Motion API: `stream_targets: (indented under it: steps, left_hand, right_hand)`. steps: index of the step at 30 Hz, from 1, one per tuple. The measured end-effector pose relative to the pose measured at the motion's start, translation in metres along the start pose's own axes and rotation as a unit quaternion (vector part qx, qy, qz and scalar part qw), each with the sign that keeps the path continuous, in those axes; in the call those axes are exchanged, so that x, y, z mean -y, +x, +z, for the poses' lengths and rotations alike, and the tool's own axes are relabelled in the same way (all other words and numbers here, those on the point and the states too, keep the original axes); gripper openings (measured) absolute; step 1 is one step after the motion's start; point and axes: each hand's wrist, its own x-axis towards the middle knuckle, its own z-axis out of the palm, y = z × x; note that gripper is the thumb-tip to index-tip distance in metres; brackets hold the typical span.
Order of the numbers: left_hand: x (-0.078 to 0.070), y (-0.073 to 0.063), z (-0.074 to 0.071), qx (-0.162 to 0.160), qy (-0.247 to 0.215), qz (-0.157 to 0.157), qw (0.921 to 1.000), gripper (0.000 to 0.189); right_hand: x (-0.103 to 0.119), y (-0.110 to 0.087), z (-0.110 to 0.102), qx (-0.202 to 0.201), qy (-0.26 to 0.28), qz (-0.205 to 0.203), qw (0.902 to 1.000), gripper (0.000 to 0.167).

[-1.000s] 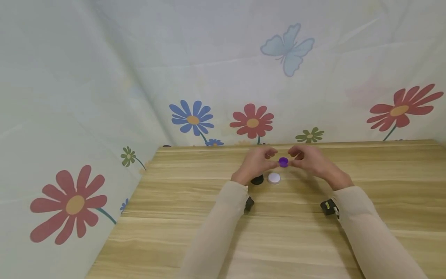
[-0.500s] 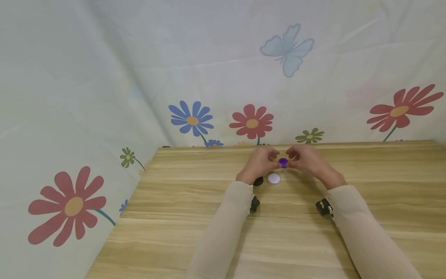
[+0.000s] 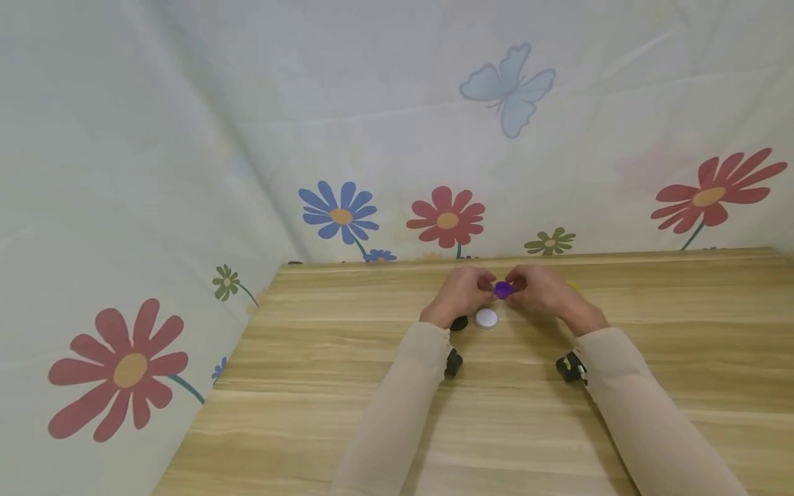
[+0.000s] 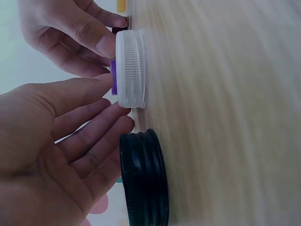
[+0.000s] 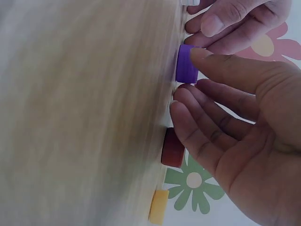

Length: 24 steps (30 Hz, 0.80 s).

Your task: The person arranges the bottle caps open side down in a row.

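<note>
A small purple bottle cap [image 3: 503,290] sits near the table's back edge, between my two hands. My left hand [image 3: 457,295] pinches at its left side, thumb and fingertips right at the rim. From the other side my right hand [image 3: 546,289] grips it, its thumb laid over the cap's edge in the right wrist view and the fingers curved behind. Nearer to me, a white ribbed lid [image 3: 486,319] lies by the left hand. Beside that is a black lid [image 3: 459,323], partly hidden by the left wrist in the head view.
A dark red cap [image 5: 173,149] and a yellow cap [image 5: 159,207] stand in a row past my right fingers; the right hand mostly hides them in the head view. A flowered cloth backdrop [image 3: 372,124] rises behind the wooden table [image 3: 496,427].
Both hands have drawn closer together, their fingers closing in around the purple cap. A bit of the yellow cap now shows behind the right hand. The white and black lids have stayed put.
</note>
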Motion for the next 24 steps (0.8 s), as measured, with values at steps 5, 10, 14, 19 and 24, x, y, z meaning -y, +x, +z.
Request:
stream_targets:
  steps: [5, 10, 14, 19, 24]
  left_hand:
    - [-0.0003, 0.0001, 0.0000, -0.001, 0.012, 0.011, 0.9999, 0.028]
    - [-0.0008, 0.0000, 0.0011, 0.001, 0.000, 0.007, 1.0000, 0.028]
    - [-0.0005, -0.0002, 0.0029, 0.001, -0.015, 0.006, 0.9999, 0.028]
    - [0.0009, -0.0010, 0.0036, -0.008, -0.025, 0.018, 0.9995, 0.026]
    - [0.0008, -0.0025, 0.0025, -0.023, -0.028, 0.032, 0.9988, 0.024]
  right_hand:
    - [0.0002, 0.0006, 0.0008, 0.004, 0.000, 0.004, 1.0000, 0.030]
    - [0.0005, 0.0006, 0.0012, 0.006, 0.001, 0.005, 1.0000, 0.026]
    - [0.0006, -0.0006, 0.0008, 0.009, 0.007, 0.006, 0.9999, 0.024]
    - [-0.0030, -0.0013, 0.0008, 0.011, 0.029, 0.009, 0.9995, 0.024]
    - [-0.0051, -0.0029, -0.0025, 0.012, 0.056, 0.008, 0.9983, 0.026]
